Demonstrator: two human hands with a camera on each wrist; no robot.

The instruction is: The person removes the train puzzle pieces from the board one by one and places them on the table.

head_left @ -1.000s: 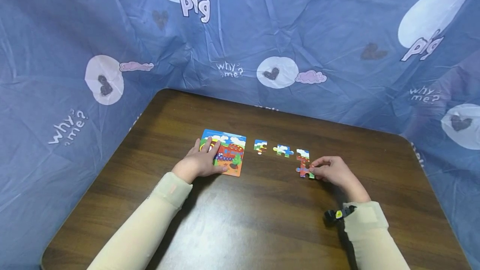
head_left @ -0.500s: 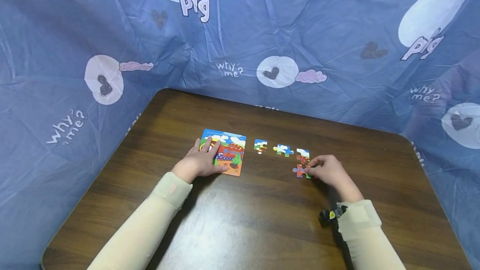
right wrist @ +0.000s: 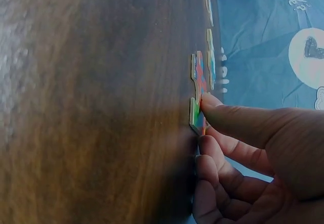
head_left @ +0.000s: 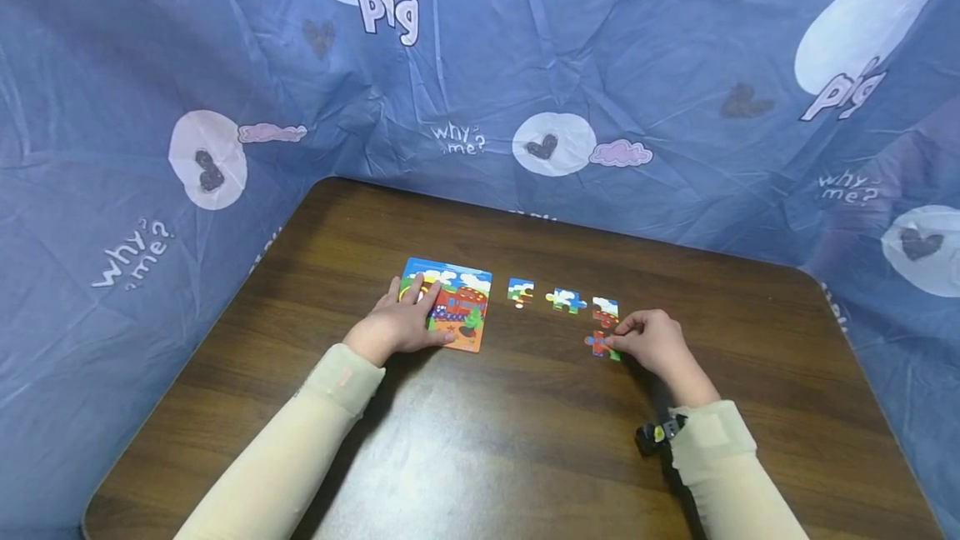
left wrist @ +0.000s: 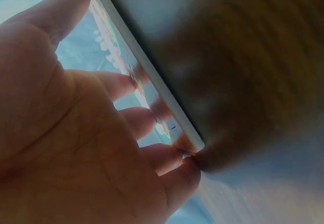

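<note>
Seeing the left palm (left wrist: 88, 128) takes its wrist view.

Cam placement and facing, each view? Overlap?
Head: head-worn, forward and down at the table; left hand, right hand, sleeves show.
Left wrist: on that wrist, facing the picture board edge-on; palm, fingers show.
Right wrist: on that wrist, facing the pinched puzzle piece; thumb, fingers show.
Shared: head and right wrist both show that puzzle piece.
</note>
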